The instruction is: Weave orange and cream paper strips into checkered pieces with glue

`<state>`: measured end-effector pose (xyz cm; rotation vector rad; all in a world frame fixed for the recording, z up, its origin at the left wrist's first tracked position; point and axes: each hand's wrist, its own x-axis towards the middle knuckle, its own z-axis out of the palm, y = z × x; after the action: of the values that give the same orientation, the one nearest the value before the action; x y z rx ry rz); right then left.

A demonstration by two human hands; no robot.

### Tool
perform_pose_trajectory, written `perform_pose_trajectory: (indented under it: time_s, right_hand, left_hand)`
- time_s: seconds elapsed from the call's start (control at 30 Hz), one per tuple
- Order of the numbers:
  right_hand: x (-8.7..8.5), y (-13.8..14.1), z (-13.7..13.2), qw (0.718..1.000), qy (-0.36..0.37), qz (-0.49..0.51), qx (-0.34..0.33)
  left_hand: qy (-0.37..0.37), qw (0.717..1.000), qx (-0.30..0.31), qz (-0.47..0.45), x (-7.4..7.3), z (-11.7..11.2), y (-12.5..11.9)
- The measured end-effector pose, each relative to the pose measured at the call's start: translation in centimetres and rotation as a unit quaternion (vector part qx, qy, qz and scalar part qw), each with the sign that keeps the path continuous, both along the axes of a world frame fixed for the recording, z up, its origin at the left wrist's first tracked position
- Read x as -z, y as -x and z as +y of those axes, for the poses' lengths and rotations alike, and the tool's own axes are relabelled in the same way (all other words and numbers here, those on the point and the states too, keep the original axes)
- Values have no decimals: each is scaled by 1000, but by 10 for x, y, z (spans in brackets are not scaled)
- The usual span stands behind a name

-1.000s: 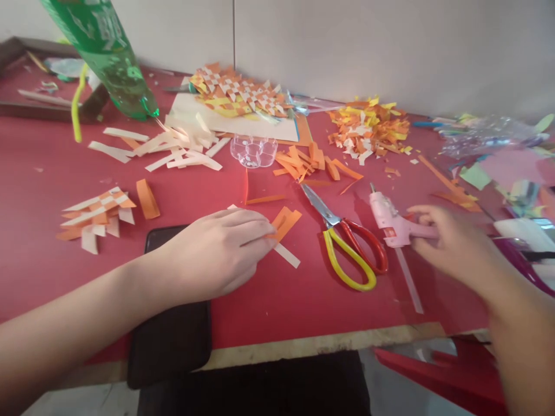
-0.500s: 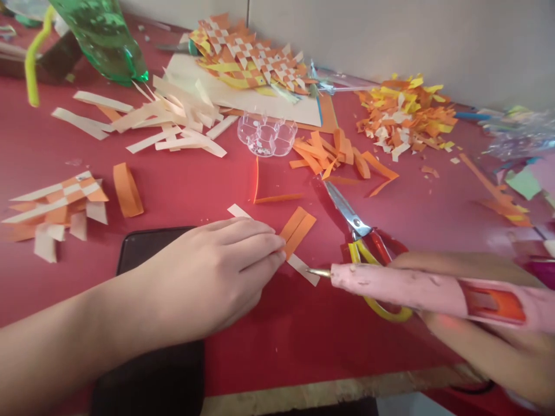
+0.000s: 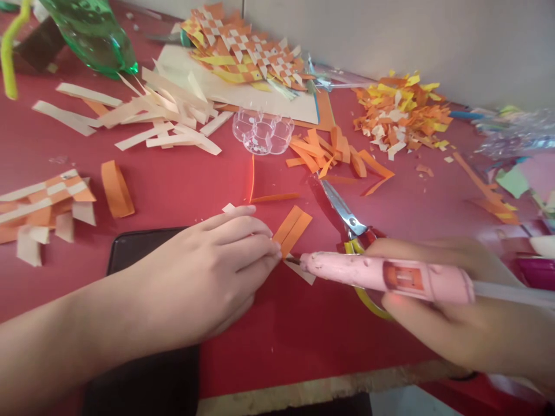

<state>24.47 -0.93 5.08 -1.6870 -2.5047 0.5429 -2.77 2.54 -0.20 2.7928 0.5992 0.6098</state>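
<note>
My left hand [image 3: 217,260] has its fingers pressed together on paper strips lying on the red table. From its fingertips an orange paper strip [image 3: 293,230] sticks out up and right, crossing a white paper strip [image 3: 306,273] whose middle is hidden by the fingers. My right hand [image 3: 437,323] is wrapped round a pink hot glue gun [image 3: 347,268], a glue stick [image 3: 507,292] coming out of its back. The gun's nozzle is at the white strip, close to my left fingertips. Partly under the gun lie scissors [image 3: 344,214] with yellow and red handles.
Behind are loose white strips [image 3: 151,118], orange strips [image 3: 321,151], a clear flower-shaped tray [image 3: 263,134] and a heap of paper scraps [image 3: 401,112]. Woven paper pieces [image 3: 47,199] lie left, near a black flat object [image 3: 147,248]. A green bottle [image 3: 97,37] stands back left.
My right hand has brought the glue gun leftward, its nozzle now nearer my left fingertips. My left hand stays on the strips. The view has shifted slightly.
</note>
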Motion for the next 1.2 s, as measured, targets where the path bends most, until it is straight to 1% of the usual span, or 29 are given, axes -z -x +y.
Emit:
perform_pose_trajectory:
  time_s: [0.1,0.13,0.27,0.4,0.5,0.6,0.8,0.97,1.07,1.2]
  right_hand:
    - [-5,-1,1,999,25,-27,-8]
    - [-6,-2,2,999,21,-37,-11]
    - [-6,-5,4,997,5,-54,-56]
    - [-7,-3,7,995,-23,-68,-66]
    - [-6,-3,11,991,-54,-70,-100]
    - [-5,-4,14,987,-86,-72,-118]
    - [-7,-4,10,986,-95,-76,-117]
    - [-13,1,6,988,-65,-119,-77]
    - [-16,6,5,988,-66,-123,-72]
    - [-19,7,5,986,-72,-130,-78]
  left_hand:
    - [6,1000,10,4,-1,0,0]
    - [9,1000,12,5,-1,0,0]
    - [15,1000,7,3,1,0,1]
    - [20,1000,10,-3,2,0,1]
    - [19,1000,6,7,4,-1,2]
    - [9,1000,-2,13,6,-2,3]
    - [20,999,-30,-36,7,-6,-1]
    - [23,999,-30,-33,6,-6,-4]
    - [20,999,-21,-15,5,-4,-2]
    - [7,1000,9,17,3,-1,2]
